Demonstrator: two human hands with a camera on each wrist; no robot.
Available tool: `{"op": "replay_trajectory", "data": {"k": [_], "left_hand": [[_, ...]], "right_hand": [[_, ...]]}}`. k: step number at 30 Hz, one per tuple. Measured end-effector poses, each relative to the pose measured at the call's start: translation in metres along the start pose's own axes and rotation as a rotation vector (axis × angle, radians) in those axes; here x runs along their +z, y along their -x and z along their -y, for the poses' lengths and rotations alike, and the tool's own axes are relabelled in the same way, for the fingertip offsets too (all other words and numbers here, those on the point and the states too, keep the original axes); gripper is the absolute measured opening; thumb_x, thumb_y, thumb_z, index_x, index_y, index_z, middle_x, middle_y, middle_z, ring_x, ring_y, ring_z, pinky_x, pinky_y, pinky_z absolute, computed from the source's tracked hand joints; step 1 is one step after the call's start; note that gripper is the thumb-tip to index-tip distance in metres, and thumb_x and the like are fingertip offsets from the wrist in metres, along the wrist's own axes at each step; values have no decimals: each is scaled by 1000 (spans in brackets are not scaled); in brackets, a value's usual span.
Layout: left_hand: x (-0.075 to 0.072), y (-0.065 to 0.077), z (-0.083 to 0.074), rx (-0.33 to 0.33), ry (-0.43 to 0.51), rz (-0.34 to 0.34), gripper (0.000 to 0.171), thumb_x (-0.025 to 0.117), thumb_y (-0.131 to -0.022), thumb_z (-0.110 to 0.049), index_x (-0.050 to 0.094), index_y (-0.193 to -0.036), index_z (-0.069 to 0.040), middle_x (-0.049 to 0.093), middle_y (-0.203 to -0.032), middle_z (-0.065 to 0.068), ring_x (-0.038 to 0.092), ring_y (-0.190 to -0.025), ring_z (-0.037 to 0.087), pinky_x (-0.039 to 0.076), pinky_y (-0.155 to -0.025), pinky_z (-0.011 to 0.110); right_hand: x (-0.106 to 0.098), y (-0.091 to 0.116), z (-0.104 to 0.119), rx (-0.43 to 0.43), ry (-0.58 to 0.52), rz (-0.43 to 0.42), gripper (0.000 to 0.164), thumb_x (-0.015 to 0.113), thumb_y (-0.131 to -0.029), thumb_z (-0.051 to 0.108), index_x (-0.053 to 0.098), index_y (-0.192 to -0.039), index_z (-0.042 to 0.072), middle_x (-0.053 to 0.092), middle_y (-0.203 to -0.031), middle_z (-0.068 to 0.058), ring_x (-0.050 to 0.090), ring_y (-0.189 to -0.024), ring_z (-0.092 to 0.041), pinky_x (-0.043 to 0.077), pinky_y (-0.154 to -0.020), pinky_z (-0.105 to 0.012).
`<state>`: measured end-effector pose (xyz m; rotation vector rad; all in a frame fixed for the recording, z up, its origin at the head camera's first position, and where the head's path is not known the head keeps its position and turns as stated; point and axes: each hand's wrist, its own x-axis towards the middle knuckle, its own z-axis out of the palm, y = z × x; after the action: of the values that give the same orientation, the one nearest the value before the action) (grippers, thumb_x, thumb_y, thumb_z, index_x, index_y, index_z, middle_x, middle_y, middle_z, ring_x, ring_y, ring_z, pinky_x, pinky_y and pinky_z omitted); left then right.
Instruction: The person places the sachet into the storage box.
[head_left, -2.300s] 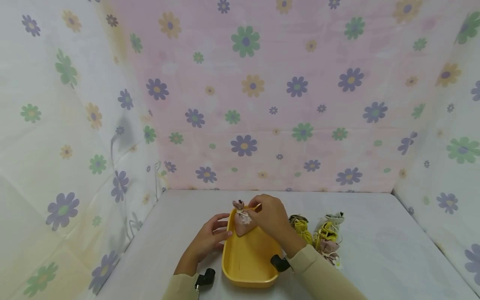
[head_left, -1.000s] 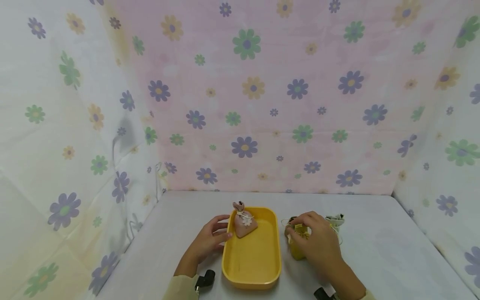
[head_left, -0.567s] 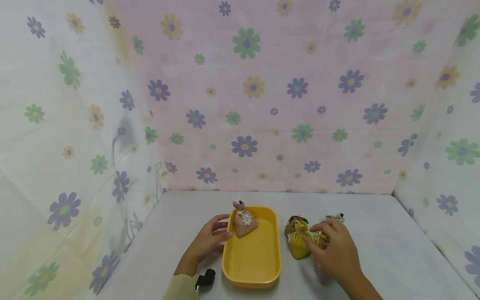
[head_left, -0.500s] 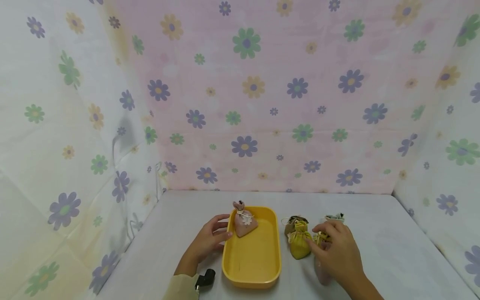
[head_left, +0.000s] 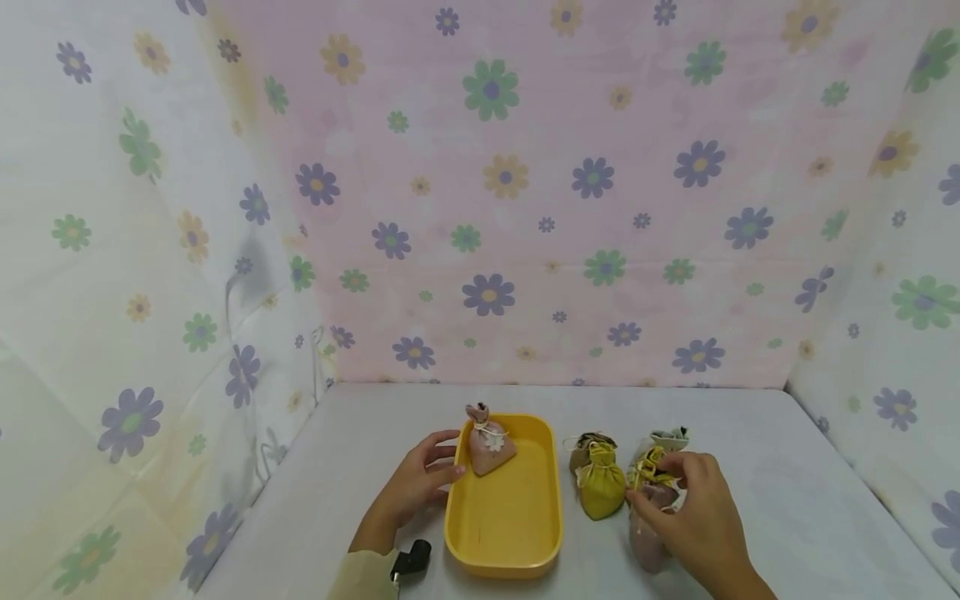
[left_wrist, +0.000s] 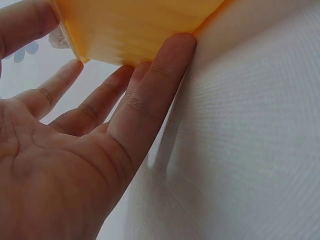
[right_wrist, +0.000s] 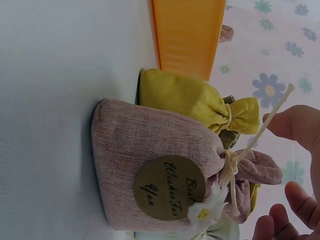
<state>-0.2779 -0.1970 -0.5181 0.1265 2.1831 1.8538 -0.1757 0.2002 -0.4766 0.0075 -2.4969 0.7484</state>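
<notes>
A yellow tray (head_left: 504, 517) holds one pink drawstring pouch (head_left: 491, 454), which leans on its far left corner. My left hand (head_left: 420, 475) touches the tray's left side with fairly straight, spread fingers, the thumb at the rim. My right hand (head_left: 697, 517) is beside the neck of another pink pouch (right_wrist: 150, 150), which stands upright with a round label and a white flower. Thumb and fingers are apart around that neck, the thumb close to its loose cord; firm contact cannot be made out. A yellow pouch (head_left: 602, 492) stands just left of this hand.
Behind the front yellow pouch is a brown pouch (head_left: 581, 454). Another yellow pouch (head_left: 647, 467) and a pale grey pouch (head_left: 671, 437) stand behind the right hand's pink one. Flower-printed cloth (head_left: 555, 250) walls the white table (head_left: 375, 408) at back and sides.
After letting go of the pink pouch in the tray, my right hand went right, touched the front yellow pouch, then shifted to the other pink one. My left hand stayed at the tray.
</notes>
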Motion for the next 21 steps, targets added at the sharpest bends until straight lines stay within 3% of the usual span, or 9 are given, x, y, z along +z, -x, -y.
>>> {"op": "replay_trajectory", "data": {"k": [6, 14, 21], "left_hand": [[1, 2, 0, 1, -12, -12, 71, 79, -91, -25, 45, -153, -22, 50, -153, 19, 61, -130, 33, 64, -86, 45], [2, 3, 0, 2, -14, -18, 70, 80, -91, -26, 46, -152, -23, 51, -152, 18, 62, -129, 33, 64, -86, 45], [2, 3, 0, 3, -20, -15, 71, 80, -91, -27, 45, -153, -24, 51, -152, 18, 61, -130, 34, 64, -86, 44]], "right_hand": [[0, 4, -4, 85, -21, 90, 64, 93, -75, 40, 55, -113, 4, 51, -111, -12, 53, -95, -22, 48, -70, -28], [4, 5, -11, 108, -21, 100, 66, 93, -74, 42, 54, -110, 4, 52, -103, -10, 50, -91, -21, 44, -70, -29], [1, 1, -15, 247, -49, 255, 70, 88, -78, 49, 50, -113, 1, 53, -101, -12, 50, -86, -22, 41, -62, -26]]}}
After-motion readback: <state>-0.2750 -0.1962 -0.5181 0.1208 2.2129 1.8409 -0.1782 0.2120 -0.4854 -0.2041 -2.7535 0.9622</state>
